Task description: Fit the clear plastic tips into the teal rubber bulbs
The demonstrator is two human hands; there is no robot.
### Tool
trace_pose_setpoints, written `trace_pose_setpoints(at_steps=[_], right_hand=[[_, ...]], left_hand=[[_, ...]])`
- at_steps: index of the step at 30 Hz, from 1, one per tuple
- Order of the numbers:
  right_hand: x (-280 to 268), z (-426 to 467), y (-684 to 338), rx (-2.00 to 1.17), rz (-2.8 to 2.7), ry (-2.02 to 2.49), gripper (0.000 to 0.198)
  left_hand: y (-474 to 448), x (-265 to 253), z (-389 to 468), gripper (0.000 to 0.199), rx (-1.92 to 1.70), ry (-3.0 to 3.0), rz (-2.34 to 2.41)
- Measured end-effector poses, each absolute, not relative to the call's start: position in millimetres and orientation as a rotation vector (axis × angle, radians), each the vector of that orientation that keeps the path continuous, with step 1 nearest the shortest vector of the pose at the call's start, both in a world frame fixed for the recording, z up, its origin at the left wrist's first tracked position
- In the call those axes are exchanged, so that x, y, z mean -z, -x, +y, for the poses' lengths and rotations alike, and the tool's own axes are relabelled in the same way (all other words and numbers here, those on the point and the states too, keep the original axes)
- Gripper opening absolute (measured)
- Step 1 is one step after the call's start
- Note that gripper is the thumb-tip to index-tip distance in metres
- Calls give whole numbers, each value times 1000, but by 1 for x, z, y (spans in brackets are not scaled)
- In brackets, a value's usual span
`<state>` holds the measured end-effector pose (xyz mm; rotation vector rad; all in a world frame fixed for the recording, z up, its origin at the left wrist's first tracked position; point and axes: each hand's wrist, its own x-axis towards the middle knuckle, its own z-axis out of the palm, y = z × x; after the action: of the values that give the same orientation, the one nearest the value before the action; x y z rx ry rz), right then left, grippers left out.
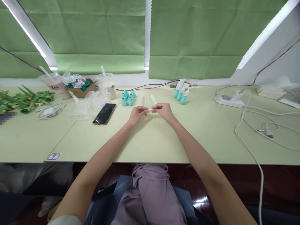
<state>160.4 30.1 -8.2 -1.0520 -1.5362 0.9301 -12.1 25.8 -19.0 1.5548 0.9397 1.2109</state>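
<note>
Over the middle of the table, my left hand (137, 114) and my right hand (164, 111) meet fingertip to fingertip. Both pinch one small white piece (150, 109), too small to name more closely. Just beyond them lie rows of small white parts (153, 99), partly behind my fingers. A group of turquoise vase-shaped pieces (127, 98) with open necks stands to the left of these rows. On the right are more turquoise vase-shaped pieces (180, 97), with white pointed tips showing at them.
Left of my arms lie a black phone (104, 114), crumpled clear plastic (87, 104), a cardboard box (83, 90), two drink cups (109, 86) and green plant-like parts (28, 99). A power strip (231, 100) and white cables (248, 125) spread over the right side.
</note>
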Motion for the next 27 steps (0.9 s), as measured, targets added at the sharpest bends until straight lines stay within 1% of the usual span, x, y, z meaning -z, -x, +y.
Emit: trace_pose_setpoints(at_steps=[9, 18, 22, 27], right_hand=[[11, 33, -169, -969, -1671, 967, 22], [9, 32, -171, -994, -1716, 932, 16], [9, 32, -170, -1034, -1669, 939, 18], [8, 31, -168, -1041, -1638, 956, 20]], left_hand=[[8, 21, 16, 34, -1216, -1660, 1094], [5, 16, 5, 32, -1200, -1938, 1245], [4, 17, 3, 31, -1248, -1985, 1265], [5, 14, 7, 33, -1256, -1898, 1224]])
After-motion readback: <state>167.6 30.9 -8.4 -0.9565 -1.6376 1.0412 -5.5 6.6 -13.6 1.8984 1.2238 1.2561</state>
